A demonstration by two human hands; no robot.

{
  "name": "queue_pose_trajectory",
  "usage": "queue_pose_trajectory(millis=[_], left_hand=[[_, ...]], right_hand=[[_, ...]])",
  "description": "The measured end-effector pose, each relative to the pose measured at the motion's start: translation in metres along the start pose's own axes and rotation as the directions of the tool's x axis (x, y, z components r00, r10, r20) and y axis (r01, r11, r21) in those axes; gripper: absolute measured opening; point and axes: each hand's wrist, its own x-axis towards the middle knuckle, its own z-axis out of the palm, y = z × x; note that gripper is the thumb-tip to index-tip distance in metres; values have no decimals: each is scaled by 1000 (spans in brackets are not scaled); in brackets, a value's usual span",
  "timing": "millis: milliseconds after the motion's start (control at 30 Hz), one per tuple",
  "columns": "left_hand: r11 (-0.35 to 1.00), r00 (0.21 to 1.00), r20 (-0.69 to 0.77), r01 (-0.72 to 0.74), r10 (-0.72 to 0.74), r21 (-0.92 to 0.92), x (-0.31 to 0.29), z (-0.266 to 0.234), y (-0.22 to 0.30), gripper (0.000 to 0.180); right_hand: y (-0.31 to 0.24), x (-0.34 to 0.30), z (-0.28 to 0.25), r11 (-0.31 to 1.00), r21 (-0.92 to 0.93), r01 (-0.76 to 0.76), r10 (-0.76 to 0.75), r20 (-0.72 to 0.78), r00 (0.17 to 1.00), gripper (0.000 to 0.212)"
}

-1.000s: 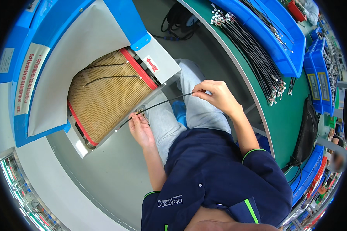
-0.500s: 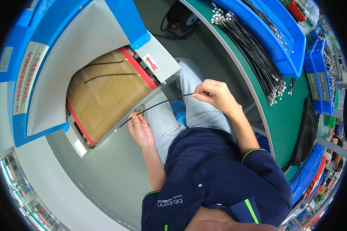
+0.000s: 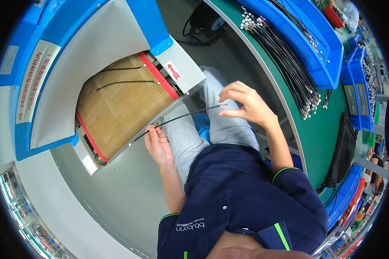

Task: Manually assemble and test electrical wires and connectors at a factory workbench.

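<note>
My left hand (image 3: 158, 142) pinches a thin black cable (image 3: 181, 116) near its lower left end, where a small white connector sticks out past the fingers. From there the cable slants up to the right over my lap. My right hand (image 3: 246, 103) is open, thumb and fingers apart, just around the cable's far end and not closed on it. In front of my left hand lies the tan mesh conveyor belt (image 3: 125, 103) with red edges. Two more black cables rest on it, an upper one (image 3: 121, 68) and a lower one (image 3: 125, 82).
The belt runs under the white curtain (image 3: 86, 56) of a blue-framed machine (image 3: 149, 26). On the right, a green-topped table (image 3: 307, 134) carries a bundle of black cables (image 3: 285, 64), a blue tray (image 3: 328, 64) and a black pouch (image 3: 341, 151). Dark coiled cords (image 3: 203, 21) lie beneath.
My right hand has let go of the cable's end and its fingers have spread. The left hand keeps its pinch. The view has shifted slightly.
</note>
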Motion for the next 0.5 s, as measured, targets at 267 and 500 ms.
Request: queue_pose_trajectory(millis=[267,500], left_hand=[[1000,1000,-3,19,-19,3,2,0,-1,12],[999,999,-3,47,-47,11,8,-15,13,26]], right_hand=[[-28,36,43,954,-132,270,-274,-8,962,15],[-33,57,73,946,-89,313,-316,-26,948,10]])
